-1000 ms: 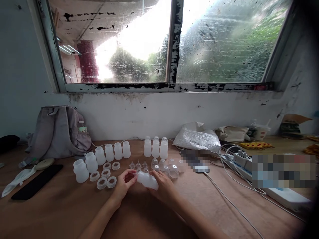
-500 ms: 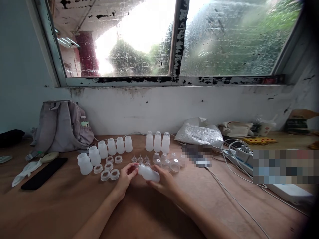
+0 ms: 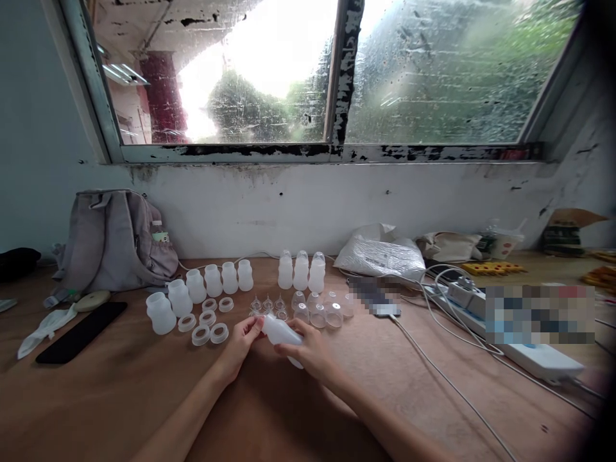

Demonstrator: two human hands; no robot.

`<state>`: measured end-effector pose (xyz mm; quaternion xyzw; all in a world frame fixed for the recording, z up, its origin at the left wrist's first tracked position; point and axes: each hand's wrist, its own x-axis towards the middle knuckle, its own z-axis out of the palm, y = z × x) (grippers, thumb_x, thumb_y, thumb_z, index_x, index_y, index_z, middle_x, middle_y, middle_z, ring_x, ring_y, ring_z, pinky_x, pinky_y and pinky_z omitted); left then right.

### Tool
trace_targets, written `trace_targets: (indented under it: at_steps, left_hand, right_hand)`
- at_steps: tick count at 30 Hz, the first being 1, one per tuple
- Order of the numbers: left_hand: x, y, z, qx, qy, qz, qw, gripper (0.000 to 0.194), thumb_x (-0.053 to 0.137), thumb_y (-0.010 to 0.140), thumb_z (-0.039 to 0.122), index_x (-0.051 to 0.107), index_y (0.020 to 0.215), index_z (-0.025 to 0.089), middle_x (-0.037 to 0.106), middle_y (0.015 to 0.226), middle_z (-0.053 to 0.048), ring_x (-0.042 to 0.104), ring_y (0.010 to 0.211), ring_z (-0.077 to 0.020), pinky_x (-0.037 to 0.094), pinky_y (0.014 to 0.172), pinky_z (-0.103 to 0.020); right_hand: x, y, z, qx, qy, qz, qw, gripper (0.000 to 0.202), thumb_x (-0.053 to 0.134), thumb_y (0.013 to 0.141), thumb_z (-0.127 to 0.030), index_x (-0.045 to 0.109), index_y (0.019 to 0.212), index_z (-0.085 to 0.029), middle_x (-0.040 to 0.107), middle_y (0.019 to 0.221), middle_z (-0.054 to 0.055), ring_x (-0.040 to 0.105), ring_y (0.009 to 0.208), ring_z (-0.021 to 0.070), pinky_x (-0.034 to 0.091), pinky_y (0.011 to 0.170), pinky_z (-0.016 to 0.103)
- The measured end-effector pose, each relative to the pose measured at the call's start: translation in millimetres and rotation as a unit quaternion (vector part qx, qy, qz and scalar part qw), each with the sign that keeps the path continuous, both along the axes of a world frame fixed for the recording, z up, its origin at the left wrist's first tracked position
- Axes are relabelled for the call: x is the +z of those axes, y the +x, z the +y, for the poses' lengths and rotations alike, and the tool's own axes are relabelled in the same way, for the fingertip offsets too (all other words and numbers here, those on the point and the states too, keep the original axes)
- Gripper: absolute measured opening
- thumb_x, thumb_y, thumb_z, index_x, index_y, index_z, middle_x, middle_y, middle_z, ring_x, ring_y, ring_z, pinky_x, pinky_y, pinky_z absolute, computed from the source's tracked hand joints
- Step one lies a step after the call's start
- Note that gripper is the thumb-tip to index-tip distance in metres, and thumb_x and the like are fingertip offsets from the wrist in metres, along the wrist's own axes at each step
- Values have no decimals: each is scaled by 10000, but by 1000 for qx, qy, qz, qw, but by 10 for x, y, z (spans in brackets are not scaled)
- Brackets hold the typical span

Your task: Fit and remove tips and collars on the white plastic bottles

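A frosted white baby bottle (image 3: 283,333) lies tilted between my hands above the table, its mouth end toward the left. My right hand (image 3: 310,350) is wrapped round its body. The fingers of my left hand (image 3: 246,337) are pinched at its top end; the exact part under the fingertips is hidden. Just behind my hands stand several clear nipples (image 3: 268,301) and several transparent domed caps (image 3: 317,314). Left of them lie several white collar rings (image 3: 201,334). Open bottles (image 3: 196,285) form a curved row at the left, and three capped bottles (image 3: 301,272) stand farther back.
On the left are a grey backpack (image 3: 115,237), a black flat case (image 3: 81,332) and a white cloth (image 3: 47,330). A silvery plastic bag (image 3: 380,256) lies by the wall. Cables (image 3: 443,385) and a white power strip (image 3: 543,360) occupy the right side.
The bottle has tipped more steeply, its base lower and its top end raised. My left fingers have stayed at the top end. The whole view has shifted slightly.
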<state>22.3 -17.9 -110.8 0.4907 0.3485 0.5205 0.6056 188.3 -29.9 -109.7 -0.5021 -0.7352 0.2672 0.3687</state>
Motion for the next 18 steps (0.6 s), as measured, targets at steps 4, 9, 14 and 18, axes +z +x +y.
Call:
trace_targets:
  at_steps: [4,9,14,18]
  left_hand:
    - [4,81,-51,-18,-62,-95,993,358,561,713,418,566,955,154,604,849,-51,554,791,-153,422,723,-249]
    - [-63,251,-177,151,-86,-118,978,297,642,616,386,564,785,154,561,636,16,523,561,-99,407,536,-199]
    - [-88,300,-215,258,-86,-47,961,217,596,608,348,545,623,137,562,577,6,499,491,-112,385,458,-214]
    - [-58,271,-215,254,-65,-44,964,150,559,615,294,514,567,160,594,598,-3,543,547,-147,414,498,-237]
  right_hand:
    - [-17,-56,-60,-15,80,-42,996,329,563,664,-268,498,979,-199,591,912,45,557,797,190,416,675,275]
    - [-71,-200,-217,57,117,-53,990,473,526,660,-168,389,1110,-219,542,1038,56,518,914,196,394,766,293]
    - [-79,-234,-267,56,0,52,997,509,604,608,-198,364,1057,-219,570,878,11,543,793,170,414,686,266]
    - [-60,-223,-251,71,-81,134,985,477,647,592,-302,397,990,-217,568,865,8,546,757,164,432,607,250]
